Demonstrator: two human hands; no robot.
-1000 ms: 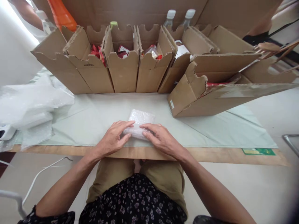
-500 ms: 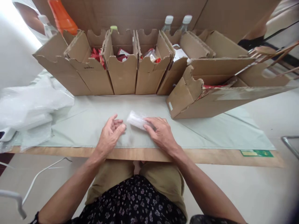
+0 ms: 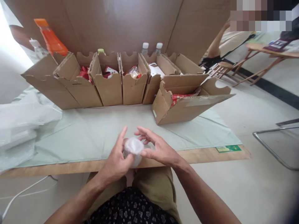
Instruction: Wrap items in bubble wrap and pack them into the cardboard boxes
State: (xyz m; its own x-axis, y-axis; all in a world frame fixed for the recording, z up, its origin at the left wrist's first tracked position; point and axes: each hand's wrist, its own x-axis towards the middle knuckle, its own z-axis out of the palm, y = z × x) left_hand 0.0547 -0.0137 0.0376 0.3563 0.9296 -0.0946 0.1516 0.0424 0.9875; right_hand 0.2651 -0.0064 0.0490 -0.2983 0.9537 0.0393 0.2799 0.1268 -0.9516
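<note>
A small translucent white roll, apparently bubble wrap [image 3: 134, 145], stands on end near the table's front edge, its round end turned up toward me. My left hand [image 3: 121, 157] grips it from the left, the thumb across its near side and the index finger stretched out. On its other side is my right hand [image 3: 154, 146], fingers apart and curved, with the thumb tip at the roll's edge; whether it touches is hard to tell. What lies inside the wrap is blurred.
Cardboard file boxes [image 3: 108, 91] holding red and white packets line the back. One box [image 3: 179, 113] stands angled at the right. Clear plastic wrap [image 3: 21, 124] is heaped at the left. Bottles, one an orange bottle [image 3: 52, 40], rise behind. A person [image 3: 216, 46] is at the upper right.
The roll has gone from lying on the cloth in my right hand to upright in my left hand, closer to me. My right hand has loosened, and the view has shifted right and up.
</note>
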